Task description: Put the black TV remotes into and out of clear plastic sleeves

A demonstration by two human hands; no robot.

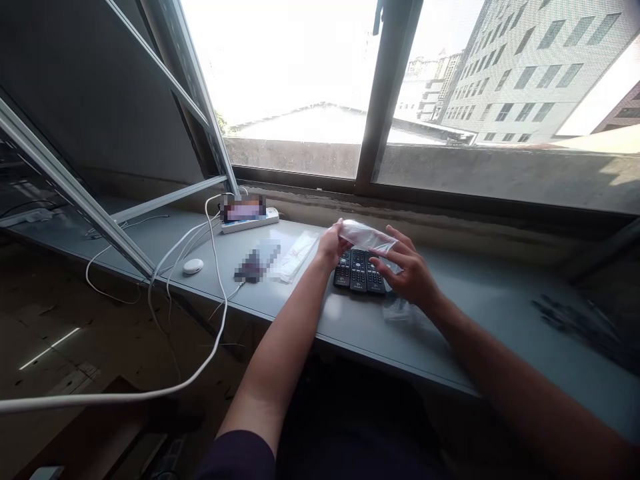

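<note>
My left hand (331, 247) pinches one end of a clear plastic bag (367, 235), raised above the table and stretching toward the other hand. At the bag's right end is my right hand (410, 270), its fingers spread and touching the plastic. Below the bag, several black remote controls (359, 272) lie side by side, their upper ends partly hidden by the bag and my hands. Another piece of clear plastic (397, 309) rests on the table under my right wrist.
Flat plastic bags (296, 259) lie left of my left arm, beside a blurred-out device (257, 261). Farther left are a white round object (193, 266), a power strip (250, 221) and loose white cables (220, 307). Dark items (583, 327) lie at right. Metal framing (185, 93) stands left.
</note>
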